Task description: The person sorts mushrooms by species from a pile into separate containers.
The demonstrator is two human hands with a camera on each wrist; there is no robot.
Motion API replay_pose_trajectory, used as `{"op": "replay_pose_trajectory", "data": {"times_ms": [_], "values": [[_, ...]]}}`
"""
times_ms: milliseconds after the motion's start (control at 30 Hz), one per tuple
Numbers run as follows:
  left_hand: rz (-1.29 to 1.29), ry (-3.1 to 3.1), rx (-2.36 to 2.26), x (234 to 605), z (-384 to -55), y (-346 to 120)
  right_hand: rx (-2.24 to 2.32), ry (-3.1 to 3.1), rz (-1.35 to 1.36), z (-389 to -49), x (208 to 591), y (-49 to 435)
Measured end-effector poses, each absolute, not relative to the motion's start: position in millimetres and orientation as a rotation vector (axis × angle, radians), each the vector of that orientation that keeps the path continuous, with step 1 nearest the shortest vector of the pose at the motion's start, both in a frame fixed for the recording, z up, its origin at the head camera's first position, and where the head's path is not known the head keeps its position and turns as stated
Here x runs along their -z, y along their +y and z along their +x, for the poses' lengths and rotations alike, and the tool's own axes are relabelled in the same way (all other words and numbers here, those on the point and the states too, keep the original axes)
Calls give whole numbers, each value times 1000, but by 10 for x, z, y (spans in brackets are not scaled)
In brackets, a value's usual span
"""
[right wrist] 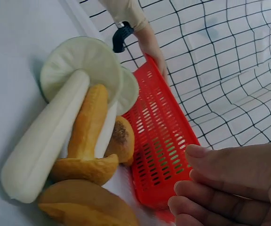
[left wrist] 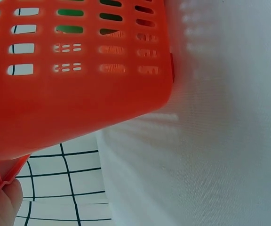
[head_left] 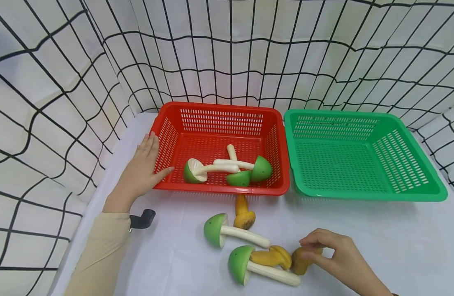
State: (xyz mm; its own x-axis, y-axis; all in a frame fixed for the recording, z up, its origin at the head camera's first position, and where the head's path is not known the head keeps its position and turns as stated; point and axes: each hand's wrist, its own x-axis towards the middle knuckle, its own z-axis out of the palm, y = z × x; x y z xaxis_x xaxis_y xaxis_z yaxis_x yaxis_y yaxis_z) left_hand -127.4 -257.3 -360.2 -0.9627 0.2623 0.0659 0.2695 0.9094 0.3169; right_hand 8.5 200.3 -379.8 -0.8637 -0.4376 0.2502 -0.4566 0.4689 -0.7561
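My left hand grips the left rim of a red basket, its thumb over the front corner. A fingertip shows by the rim in the left wrist view. Three green-capped toy mushrooms lie inside. My right hand hovers by a brown toy mushroom, thumb and fingers loosely bent; in the right wrist view nothing is between them and a gap separates them from the brown mushroom. Beside it lie a yellow mushroom and a green-capped mushroom.
A green basket stands right of the red one. Another green-capped mushroom and a yellow-brown mushroom lie before the red basket on the white cloth. Black wire mesh stands behind and at both sides.
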Motion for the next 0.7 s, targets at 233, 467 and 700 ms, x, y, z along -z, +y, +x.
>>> {"op": "replay_pose_trajectory", "data": {"times_ms": [233,467,700], "values": [[-430,-3044,514,3607,-1274,-2566,-1445,-2624,995,212,3921,1994],[-420,-3046,516,3599,-1270,-2547,-1482,-2688,986,309,4016,1994],[-423,-3041,503,3622,-1281,-2571,-1366,-2824,904,373,4020,1987]]}}
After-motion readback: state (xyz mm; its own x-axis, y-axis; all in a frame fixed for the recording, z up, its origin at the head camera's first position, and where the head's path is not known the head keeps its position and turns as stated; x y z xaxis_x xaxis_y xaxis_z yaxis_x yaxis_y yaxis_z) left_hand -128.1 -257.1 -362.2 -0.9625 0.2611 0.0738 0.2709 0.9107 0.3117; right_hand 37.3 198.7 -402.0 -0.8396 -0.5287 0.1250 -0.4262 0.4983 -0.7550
